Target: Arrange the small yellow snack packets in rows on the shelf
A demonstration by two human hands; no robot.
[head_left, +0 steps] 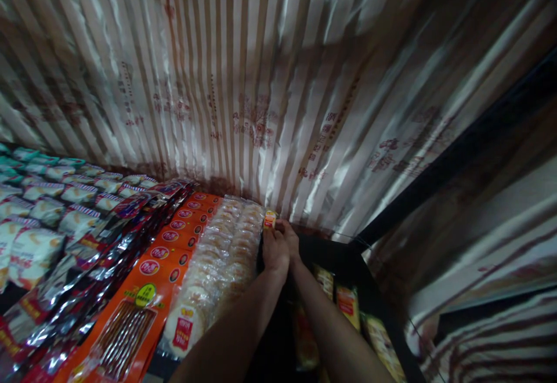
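At the far end of the shelf, my left hand (pixel 275 250) grips a small yellow-and-red bread packet (pixel 270 219) from its near side. My right hand (pixel 289 238) overlaps the left, its fingers closed at the packet's right edge. The packet stands upright beside the far end of two rows of clear-wrapped round pastries (pixel 217 261). Partly hidden by my right forearm, several loose yellow-and-red packets lie on the black shelf surface (pixel 319 249), one red-labelled packet (pixel 348 306) among them.
Left of the pastries run orange snack bags (pixel 161 255), dark red shiny bags (pixel 108 255) and white bags (pixel 39 249). Striped printed plastic sheeting (pixel 243 81) hangs close behind the shelf. A dark bar (pixel 461 145) slants up at the right.
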